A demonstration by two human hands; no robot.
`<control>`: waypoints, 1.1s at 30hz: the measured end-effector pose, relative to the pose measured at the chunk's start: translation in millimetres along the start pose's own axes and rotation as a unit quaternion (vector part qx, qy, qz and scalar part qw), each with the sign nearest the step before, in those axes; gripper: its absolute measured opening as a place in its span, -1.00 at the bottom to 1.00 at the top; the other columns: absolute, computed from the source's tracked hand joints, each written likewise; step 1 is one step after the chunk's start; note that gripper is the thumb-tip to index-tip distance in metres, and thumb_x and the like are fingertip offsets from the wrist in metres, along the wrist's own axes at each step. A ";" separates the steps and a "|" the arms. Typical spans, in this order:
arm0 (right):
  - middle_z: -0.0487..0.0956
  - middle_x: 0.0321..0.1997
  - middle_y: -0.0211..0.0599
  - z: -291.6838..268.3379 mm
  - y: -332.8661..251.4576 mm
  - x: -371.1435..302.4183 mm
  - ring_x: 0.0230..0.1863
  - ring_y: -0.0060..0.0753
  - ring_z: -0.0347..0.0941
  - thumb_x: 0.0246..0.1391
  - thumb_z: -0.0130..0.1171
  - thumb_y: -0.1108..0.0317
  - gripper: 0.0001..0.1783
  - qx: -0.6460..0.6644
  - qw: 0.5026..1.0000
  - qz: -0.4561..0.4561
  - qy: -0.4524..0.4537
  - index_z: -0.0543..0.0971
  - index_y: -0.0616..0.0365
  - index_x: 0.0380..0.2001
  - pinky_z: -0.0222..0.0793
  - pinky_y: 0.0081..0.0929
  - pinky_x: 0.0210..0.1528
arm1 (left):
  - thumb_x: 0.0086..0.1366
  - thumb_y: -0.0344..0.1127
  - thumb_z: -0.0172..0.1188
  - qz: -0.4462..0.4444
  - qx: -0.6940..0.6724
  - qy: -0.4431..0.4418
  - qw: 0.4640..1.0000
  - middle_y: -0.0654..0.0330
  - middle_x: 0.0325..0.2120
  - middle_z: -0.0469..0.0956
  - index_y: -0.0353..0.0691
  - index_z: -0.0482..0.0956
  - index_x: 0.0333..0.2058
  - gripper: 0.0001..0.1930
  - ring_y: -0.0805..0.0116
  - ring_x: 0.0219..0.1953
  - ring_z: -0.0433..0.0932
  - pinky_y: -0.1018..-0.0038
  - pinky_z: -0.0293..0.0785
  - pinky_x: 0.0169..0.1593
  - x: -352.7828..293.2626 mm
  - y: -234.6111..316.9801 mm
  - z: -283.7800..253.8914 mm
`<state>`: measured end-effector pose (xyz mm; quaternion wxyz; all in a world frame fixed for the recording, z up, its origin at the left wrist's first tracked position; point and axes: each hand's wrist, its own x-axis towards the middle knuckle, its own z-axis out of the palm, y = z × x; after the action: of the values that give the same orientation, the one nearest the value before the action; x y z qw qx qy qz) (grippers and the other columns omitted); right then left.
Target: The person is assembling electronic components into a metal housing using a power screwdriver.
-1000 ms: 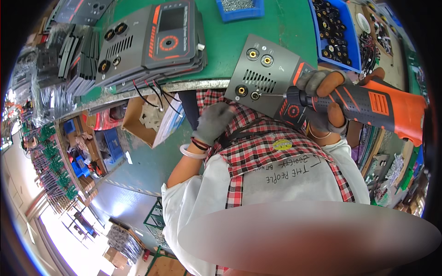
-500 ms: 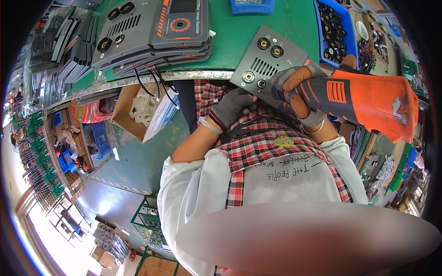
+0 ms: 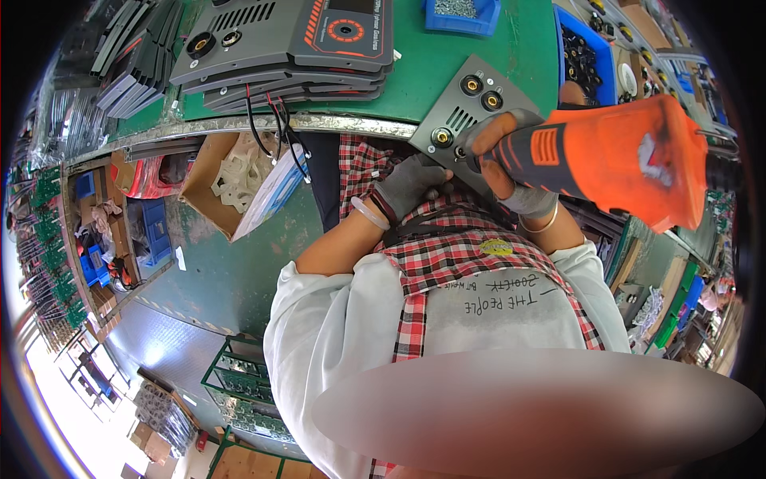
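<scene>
A dark grey metal panel (image 3: 479,78) tilts over the near edge of the green bench, fitted with round brass-centred sockets and vent slots. My left hand (image 3: 411,185), in a grey fingerless glove, has its fingers curled at the panel's near edge; part of the grip is hidden underneath. An orange and black power screwdriver (image 3: 614,160) is in my right hand (image 3: 511,160), also gloved. Its nose points left at the panel, beside the lower small socket. My right fingers wrap round the nose and hide the tip.
Stacked grey panels (image 3: 295,68) with dangling wires sit at the bench's left. Beyond are a blue tray of small metal parts (image 3: 463,20) and a blue bin of black fittings (image 3: 594,48). A cardboard box (image 3: 207,180) of white parts stands below the edge.
The screwdriver has shifted left and its nose is closer in over the panel, now partly covering the small lower socket. My left hand keeps its place at the panel's edge.
</scene>
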<state>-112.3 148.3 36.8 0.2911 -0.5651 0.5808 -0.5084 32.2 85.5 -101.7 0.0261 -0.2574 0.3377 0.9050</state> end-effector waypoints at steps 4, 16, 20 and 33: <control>0.43 -0.50 -0.36 10.2 0.8 5.2 -0.45 -0.56 0.36 -0.23 0.13 0.47 -0.86 0.074 0.994 0.063 -0.051 0.41 0.23 -0.52 0.26 -0.67 -0.33 | 0.13 -0.29 0.04 0.026 0.025 0.012 0.999 0.41 -0.52 0.43 -0.19 0.43 -0.29 -0.82 0.70 -0.57 0.31 0.76 0.18 -0.55 -2.6 -1.1 0.8; 0.40 -0.48 -0.31 8.2 -2.2 5.4 -0.37 -0.51 0.35 -0.20 0.08 0.46 -0.87 0.090 0.995 0.018 -0.048 0.38 0.23 -0.50 0.24 -0.62 -0.27 | 0.15 -0.23 0.02 0.033 -0.019 -0.041 0.998 0.22 -0.44 0.48 -0.26 0.40 -0.22 -0.72 0.48 -0.45 0.48 0.66 0.38 -0.45 -8.6 5.6 0.5; 0.47 -0.48 -0.23 -29.4 -16.7 5.7 -0.49 -0.38 0.44 -0.26 0.09 0.57 -0.81 0.120 0.982 -0.090 0.112 0.41 0.31 -0.44 0.39 -0.52 -0.37 | 0.18 -0.14 0.02 0.016 -0.062 -0.012 0.998 0.14 -0.42 0.49 -0.28 0.35 -0.16 -0.65 0.39 -0.42 0.51 0.52 0.47 -0.39 -8.6 18.7 7.5; 0.38 -0.12 -0.17 -201.6 137.9 -47.1 -0.16 -0.36 0.32 -0.26 0.12 0.40 -0.15 -0.147 0.894 0.282 0.317 0.02 0.21 0.17 0.26 -0.54 -0.16 | 0.15 -0.09 0.02 0.090 0.049 0.120 0.988 0.25 -0.57 0.46 -0.26 0.38 -0.25 -0.65 0.49 -0.64 0.44 0.60 0.33 -0.63 -32.5 25.8 34.3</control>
<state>-337.0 224.5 -38.0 0.1366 -0.2232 0.8451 -0.4661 39.2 91.1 -48.6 -0.0832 -0.3309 0.4038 0.8488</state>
